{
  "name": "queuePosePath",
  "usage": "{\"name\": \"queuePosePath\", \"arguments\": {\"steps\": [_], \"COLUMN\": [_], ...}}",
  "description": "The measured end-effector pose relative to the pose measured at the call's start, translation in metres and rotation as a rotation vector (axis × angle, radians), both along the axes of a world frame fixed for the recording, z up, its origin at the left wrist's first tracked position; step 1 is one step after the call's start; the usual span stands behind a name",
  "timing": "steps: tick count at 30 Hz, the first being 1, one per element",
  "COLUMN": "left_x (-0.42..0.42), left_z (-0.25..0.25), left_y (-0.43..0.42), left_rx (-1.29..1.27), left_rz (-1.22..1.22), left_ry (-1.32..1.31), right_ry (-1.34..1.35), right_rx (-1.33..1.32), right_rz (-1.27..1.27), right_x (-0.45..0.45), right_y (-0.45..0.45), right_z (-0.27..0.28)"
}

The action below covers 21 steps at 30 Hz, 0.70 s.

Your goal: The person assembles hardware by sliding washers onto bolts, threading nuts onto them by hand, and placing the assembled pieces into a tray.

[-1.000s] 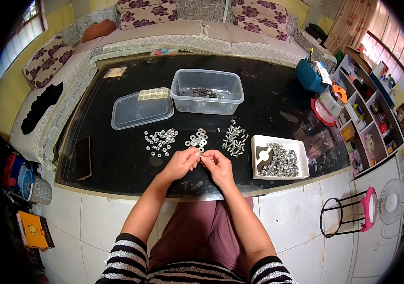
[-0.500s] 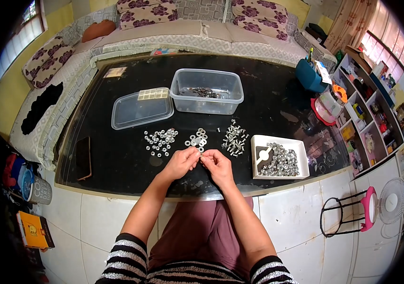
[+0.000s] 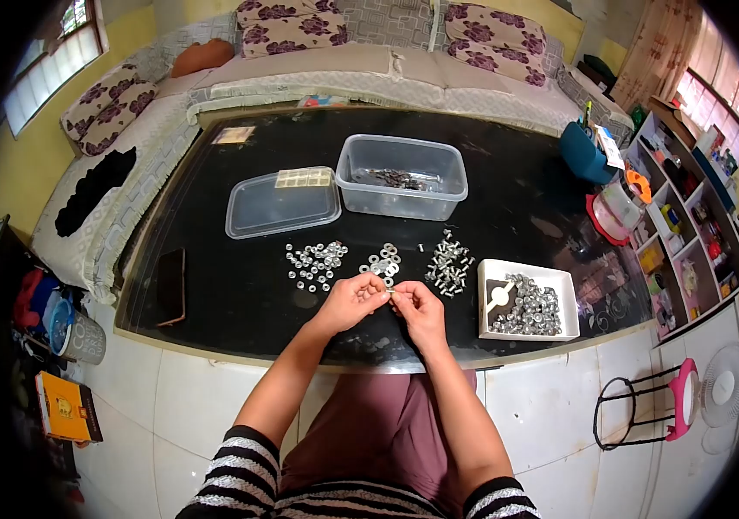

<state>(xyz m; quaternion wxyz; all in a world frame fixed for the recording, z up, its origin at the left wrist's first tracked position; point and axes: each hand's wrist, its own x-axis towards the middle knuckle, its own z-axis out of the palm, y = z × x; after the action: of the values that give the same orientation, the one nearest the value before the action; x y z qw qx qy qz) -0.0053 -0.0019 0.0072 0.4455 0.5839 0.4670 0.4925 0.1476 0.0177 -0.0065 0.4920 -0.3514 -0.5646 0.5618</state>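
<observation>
My left hand [image 3: 351,303] and my right hand [image 3: 420,313] meet fingertip to fingertip over the near part of the black table [image 3: 214,285]. Between them they pinch a small metal piece [image 3: 390,291], mostly hidden by the fingers. Just beyond my fingertips lies a pile of flat washers [image 3: 384,259]. To its left are scattered nuts [image 3: 315,262], and to its right a heap of short bolts [image 3: 450,265]. A white box [image 3: 573,303] at the right holds many metal fasteners [image 3: 530,307] and a pale round-headed piece [image 3: 499,297].
A clear plastic tub [image 3: 401,204] with dark hardware inside stands farther back, beside its flat lid [image 3: 283,208]. A phone [image 3: 172,286] lies at the left. A teal container [image 3: 586,153] and a clear jar with a red base [image 3: 618,210] stand at the back right.
The whole view has shifted, so the table and everything on it appear slightly farther right and lower. Both hands remain together at the small piece, with only slight finger movement.
</observation>
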Motion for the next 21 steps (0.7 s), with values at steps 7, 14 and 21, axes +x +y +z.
{"name": "queuePosePath", "arguments": {"steps": [7,14,21], "left_x": [-0.012,-0.071,-0.113], "left_z": [0.011,0.027,0.034], "left_y": [-0.005,-0.026,-0.027], "left_rx": [0.001,-0.047,-0.175], "left_rz": [0.164,0.548,0.702], "left_ry": [0.044,0.308,0.688], "right_ry": [-0.018,-0.052,-0.071], "right_rx": [-0.015,-0.013,0.002], "right_rz": [0.0,-0.011,-0.028], "right_x": [0.001,0.001,0.001], "right_y": [0.001,0.0,0.001], "right_z": [-0.001,0.001,-0.001]}}
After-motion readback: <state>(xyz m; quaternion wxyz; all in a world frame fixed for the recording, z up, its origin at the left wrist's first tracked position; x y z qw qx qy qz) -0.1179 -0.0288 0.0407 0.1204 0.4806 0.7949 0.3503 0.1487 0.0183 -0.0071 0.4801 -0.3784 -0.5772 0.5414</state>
